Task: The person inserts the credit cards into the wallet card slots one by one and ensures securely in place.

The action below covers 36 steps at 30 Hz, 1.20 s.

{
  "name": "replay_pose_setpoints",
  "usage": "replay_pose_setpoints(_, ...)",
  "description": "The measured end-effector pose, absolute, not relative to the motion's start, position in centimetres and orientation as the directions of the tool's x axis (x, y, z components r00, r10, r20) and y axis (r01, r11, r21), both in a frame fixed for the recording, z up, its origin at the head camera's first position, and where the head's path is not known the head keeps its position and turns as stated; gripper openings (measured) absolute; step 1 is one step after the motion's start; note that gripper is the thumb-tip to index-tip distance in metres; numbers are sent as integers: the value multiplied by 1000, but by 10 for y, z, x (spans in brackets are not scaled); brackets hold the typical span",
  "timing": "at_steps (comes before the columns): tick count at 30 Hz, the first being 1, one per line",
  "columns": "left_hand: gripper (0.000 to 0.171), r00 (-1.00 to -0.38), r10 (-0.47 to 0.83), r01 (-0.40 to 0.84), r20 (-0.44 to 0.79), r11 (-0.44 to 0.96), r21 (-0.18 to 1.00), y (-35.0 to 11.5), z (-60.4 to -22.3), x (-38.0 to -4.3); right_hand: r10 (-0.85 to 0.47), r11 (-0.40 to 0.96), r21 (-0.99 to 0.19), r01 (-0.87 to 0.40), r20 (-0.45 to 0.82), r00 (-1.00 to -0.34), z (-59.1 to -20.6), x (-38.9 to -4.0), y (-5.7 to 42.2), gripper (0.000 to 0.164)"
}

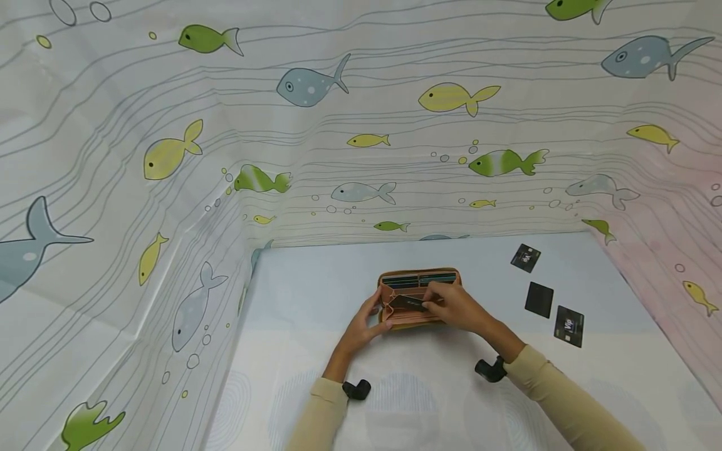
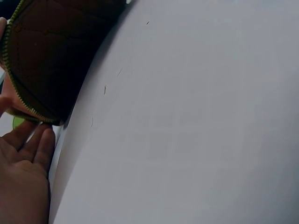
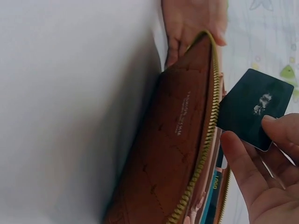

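Note:
A brown zip-around wallet [image 3: 163, 135] stands unzipped and wide open on the table, a brass-coloured zipper running along its edge. My left hand [image 1: 360, 327] holds the wallet's left end, thumb at the near side and fingers at the far side. Between thumb and fingers, my right hand [image 1: 458, 307] pinches a dark card [image 3: 254, 105] by its edge. In the right wrist view the card sticks out of the wallet's mouth, one end hidden behind the zipper edge. Several other cards [image 1: 437, 277] sit in slots along the wallet's far inner side.
To the right of the wallet lie three loose black cards: one farthest back [image 1: 526, 258], a plain one [image 1: 539, 300] in the middle, and one marked Vip [image 1: 569, 326] nearest. Fish-patterned sheeting [image 1: 361, 169] surrounds the white table [image 1: 316, 269] at the back and sides.

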<state>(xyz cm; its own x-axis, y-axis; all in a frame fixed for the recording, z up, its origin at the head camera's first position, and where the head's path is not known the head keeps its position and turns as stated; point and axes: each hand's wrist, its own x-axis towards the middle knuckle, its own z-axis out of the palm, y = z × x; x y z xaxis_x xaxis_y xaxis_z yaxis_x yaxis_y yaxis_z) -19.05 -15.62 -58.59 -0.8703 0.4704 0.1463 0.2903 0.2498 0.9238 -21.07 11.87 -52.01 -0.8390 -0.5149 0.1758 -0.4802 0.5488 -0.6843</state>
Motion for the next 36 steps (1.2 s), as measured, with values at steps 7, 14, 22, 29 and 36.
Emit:
replay_pose_setpoints(7,81,-873,467,287,140,260,922,-157,-588,-192,-513,551,-676,-489,188,-837,-525,-211,116,10)
replay_pose_setpoints(14,81,-871,469,294,146,261,919,-156,-588,-192,-519,533,-658,-532,242,-820,-532,-212,115,12)
replay_pose_setpoints(22,81,-872,470,284,138,257,924,-157,-590,-193,-533,542,-638,-546,241,-811,-535,-214,113,7)
replay_pose_setpoints(29,81,-871,466,302,154,261,917,-158,-588,-192,-552,540,-637,-551,227,-802,-538,-213,112,11)
replay_pose_setpoints(36,83,-880,455,275,135,256,927,-159,-603,-198,-564,542,-636,-549,209,-799,-541,-213,111,16)
